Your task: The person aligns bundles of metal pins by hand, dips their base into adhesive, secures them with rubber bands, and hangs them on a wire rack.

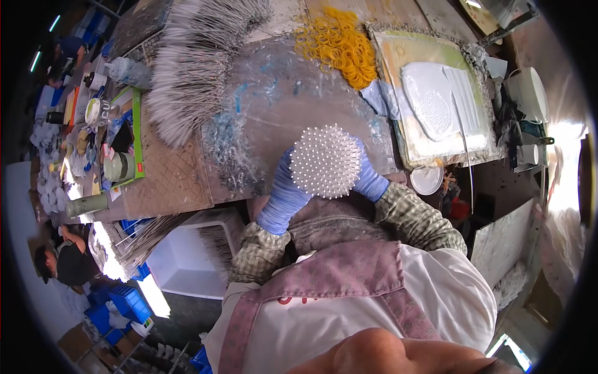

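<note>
Both my hands, in blue gloves, are wrapped round a bundle of white-tipped sticks (326, 161). The bundle is seen end-on, its tips facing up toward me as a round cluster of white dots. My left hand (285, 193) grips its left side and my right hand (369, 179) its right side; most fingers are hidden behind the bundle. Beyond it, a pile of yellow rubber bands (339, 47) lies on the stained worktable (268, 124). To the right of those sits a board (408, 140) bearing a smeared white paste (430, 93) marked with many small dents.
Many thin white-ended sticks (193, 68) lie fanned at the table's far left. A green-edged box (138, 137) and jars stand left. Below the table edge is a white bin (187, 262). A white bucket (528, 95) stands right. Another person (68, 258) is at left.
</note>
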{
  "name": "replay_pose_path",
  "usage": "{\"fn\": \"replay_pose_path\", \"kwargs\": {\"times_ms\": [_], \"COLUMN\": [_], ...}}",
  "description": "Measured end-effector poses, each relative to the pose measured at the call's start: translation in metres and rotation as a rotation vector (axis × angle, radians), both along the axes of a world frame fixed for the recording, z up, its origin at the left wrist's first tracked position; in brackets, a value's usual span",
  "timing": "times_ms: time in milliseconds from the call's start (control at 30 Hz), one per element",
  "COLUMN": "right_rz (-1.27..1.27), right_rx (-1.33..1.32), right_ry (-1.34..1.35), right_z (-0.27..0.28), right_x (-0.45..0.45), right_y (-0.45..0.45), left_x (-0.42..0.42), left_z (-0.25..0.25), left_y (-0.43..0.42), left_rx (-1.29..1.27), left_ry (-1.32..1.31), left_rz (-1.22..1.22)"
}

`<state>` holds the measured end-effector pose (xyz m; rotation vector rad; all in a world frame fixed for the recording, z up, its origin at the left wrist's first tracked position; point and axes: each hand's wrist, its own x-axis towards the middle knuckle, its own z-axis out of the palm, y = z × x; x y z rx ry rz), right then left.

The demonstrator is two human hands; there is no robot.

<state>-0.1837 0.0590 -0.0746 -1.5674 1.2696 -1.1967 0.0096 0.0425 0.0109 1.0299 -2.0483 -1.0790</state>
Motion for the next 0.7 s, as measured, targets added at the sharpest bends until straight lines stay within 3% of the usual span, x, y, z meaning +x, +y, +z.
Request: {"fn": "replay_pose_path", "kwargs": {"times_ms": [33,100,167,233,300,333,400,467,533,600,667,700], "right_rz": [0.002,0.102,0.146,0.190,0.492,0.495,0.648,0.634,0.673,0.367,-0.187,-0.348], "right_rx": [-0.005,-0.071,-0.109,-0.150,0.384,0.362,0.598,0.550,0.573,0.201,-0.740,-0.960], "right_ry": [0.005,0.508,0.504,0.502,0.080,0.090,-0.328,-0.212,-0.070,0.271,0.603,0.734], "right_z": [0.004,0.020,0.066,0.127,0.183,0.188,0.201,0.236,0.289,0.342,0.358,0.373], "right_x": [-0.002,-0.006,-0.004,-0.004,0.002,0.007,0.018,0.027,0.032,0.037,0.037,0.029], "right_y": [0.000,-0.002,0.002,-0.013,-0.023,-0.034,-0.068,-0.100,-0.130,-0.160,-0.202,-0.225], "left_x": [0.005,0.015,0.030,0.047,0.051,0.052,0.044,0.050,0.066,0.085,0.085,0.082], "left_z": [-0.003,-0.002,0.007,0.028,0.055,0.080,0.131,0.160,0.182,0.203,0.224,0.229], "left_y": [0.000,0.002,0.004,-0.007,-0.026,-0.039,-0.071,-0.104,-0.137,-0.165,-0.189,-0.204], "left_rx": [-0.007,-0.034,-0.550,-0.816,-1.033,-1.060,-1.054,-1.140,-0.907,-0.474,-0.089,-0.038], "left_ry": [-0.077,-0.151,-0.050,-0.190,-0.340,-0.499,-0.732,-0.645,-0.474,-0.177,0.393,0.589], "left_rz": [0.014,0.030,0.426,0.357,0.257,0.170,0.024,0.023,-0.018,0.126,0.165,0.224]}}
